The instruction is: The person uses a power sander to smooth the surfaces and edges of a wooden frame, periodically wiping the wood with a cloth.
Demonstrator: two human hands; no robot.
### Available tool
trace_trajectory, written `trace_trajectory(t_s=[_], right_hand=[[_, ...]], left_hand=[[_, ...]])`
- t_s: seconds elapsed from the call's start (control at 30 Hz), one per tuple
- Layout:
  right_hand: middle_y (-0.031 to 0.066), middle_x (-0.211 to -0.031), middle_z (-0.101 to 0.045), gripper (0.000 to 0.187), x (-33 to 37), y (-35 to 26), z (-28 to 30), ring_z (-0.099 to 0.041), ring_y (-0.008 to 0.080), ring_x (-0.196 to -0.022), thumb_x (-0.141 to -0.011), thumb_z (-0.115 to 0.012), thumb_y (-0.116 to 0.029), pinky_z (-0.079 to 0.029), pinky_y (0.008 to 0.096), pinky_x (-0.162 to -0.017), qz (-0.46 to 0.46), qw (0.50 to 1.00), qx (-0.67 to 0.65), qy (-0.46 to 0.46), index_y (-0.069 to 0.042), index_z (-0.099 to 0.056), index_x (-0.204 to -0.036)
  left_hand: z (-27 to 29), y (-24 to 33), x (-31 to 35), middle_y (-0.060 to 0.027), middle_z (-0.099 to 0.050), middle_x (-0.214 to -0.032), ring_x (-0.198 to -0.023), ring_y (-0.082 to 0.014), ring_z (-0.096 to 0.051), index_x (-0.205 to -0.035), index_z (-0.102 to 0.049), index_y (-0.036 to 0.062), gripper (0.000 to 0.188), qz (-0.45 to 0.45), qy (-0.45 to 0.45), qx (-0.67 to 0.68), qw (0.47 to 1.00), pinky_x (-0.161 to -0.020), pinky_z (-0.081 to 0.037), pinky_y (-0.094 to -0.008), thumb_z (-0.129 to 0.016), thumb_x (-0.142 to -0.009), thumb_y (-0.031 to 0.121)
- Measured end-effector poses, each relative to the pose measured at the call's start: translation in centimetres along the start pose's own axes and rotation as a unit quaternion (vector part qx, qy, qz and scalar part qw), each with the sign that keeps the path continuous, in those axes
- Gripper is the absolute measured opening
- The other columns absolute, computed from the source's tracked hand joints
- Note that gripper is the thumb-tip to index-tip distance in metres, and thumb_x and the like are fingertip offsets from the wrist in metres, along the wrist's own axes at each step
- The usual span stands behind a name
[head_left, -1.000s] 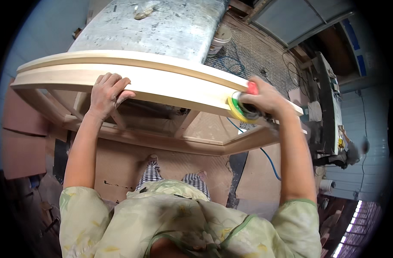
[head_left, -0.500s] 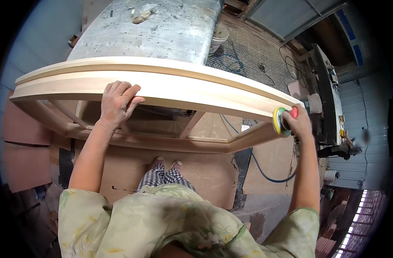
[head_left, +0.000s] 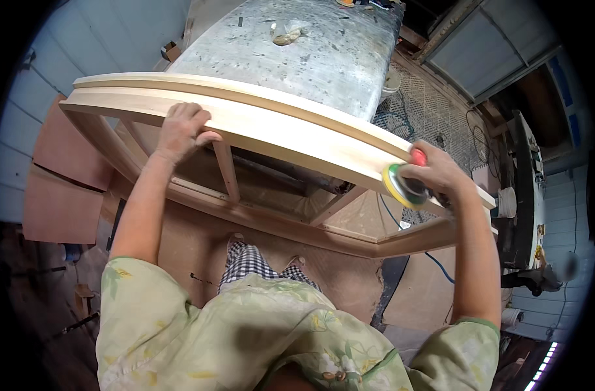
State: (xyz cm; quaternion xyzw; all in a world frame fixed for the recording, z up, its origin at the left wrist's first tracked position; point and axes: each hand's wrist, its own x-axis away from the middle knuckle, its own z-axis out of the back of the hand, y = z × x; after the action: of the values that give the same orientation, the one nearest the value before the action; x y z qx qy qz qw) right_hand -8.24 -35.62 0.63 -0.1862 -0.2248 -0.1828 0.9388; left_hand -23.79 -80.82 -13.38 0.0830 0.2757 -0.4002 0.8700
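A long pale wooden frame with a grooved top rail and crossbars stretches across the view in front of me. My left hand is closed over the near edge of the top rail, left of its middle, thumb apart from the fingers. Toward the rail's right end, my right hand grips a small round sander with a red top and a yellow-green pad. The pad is tilted, with its face against or very near the rail's front face; whether they touch I cannot tell.
Beyond the frame lies a grey, paint-spotted table with a small plastic bag on it. A white bucket stands at its right side. Brown sheeting covers the floor, and a blue hose runs below the frame. A dark bench is at right.
My view has shifted, so the table and frame appear farther right. The sander has moved left along the rail, away from its right end. My left hand still holds the rail.
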Motion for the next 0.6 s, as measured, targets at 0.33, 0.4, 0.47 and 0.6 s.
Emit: trace_trajectory(t_s=[0.33, 0.4, 0.47, 0.6], right_hand=[[0.0105, -0.092, -0.063, 0.053, -4.9, -13.8, -2.9, -0.062, 0.0214, -0.088, -0.070, -0.074, -0.042, -0.049, 0.0355, -0.075, 0.027, 0.998, 0.031, -0.050, -0.008, -0.059, -0.108], [0.0160, -0.104, -0.061, 0.051, -4.8, -22.7, -6.5, -0.064, 0.0286, -0.092, -0.079, -0.070, -0.041, -0.052, 0.0391, -0.080, 0.163, 0.985, 0.056, 0.022, -0.004, -0.057, -0.110], [0.0202, -0.107, -0.058, 0.053, -2.0, -28.5, -8.8, -0.062, 0.0386, -0.095, -0.079, -0.070, -0.039, -0.051, 0.0440, -0.086, 0.257, 0.957, 0.095, 0.091, -0.006, -0.055, -0.116], [0.0165, -0.103, -0.057, 0.050, -1.9, -22.3, -8.4, -0.061, 0.0295, -0.094, -0.076, -0.074, -0.036, -0.049, 0.0409, -0.083, 0.133, 0.978, 0.052, 0.154, -0.004, -0.057, -0.111]], left_hand=[[-1.1, -3.5, 1.2, -0.0042, -0.051, -0.078, -0.077, -0.0230, -0.053, -0.078, -0.054, 0.0111, 0.053, 0.001, 0.058, 0.010, 0.998, -0.075, -0.044, -0.0362, -0.065, -0.068, 0.062], [-1.2, -3.8, 1.3, -0.0057, -0.053, -0.080, -0.078, -0.0259, -0.054, -0.082, -0.055, 0.0098, 0.055, 0.007, 0.048, 0.048, 0.998, -0.075, -0.043, -0.0381, -0.063, -0.071, 0.062], [-0.9, -4.4, 1.5, -0.0064, -0.052, -0.080, -0.077, -0.0261, -0.053, -0.083, -0.055, 0.0094, 0.053, 0.003, 0.043, 0.057, 0.997, -0.075, -0.044, -0.0382, -0.064, -0.071, 0.060], [0.5, -9.1, 3.9, -0.0069, -0.052, -0.081, -0.079, -0.0266, -0.053, -0.082, -0.054, 0.0086, 0.052, 0.012, 0.034, 0.013, 0.999, -0.077, -0.044, -0.0388, -0.064, -0.071, 0.058]])
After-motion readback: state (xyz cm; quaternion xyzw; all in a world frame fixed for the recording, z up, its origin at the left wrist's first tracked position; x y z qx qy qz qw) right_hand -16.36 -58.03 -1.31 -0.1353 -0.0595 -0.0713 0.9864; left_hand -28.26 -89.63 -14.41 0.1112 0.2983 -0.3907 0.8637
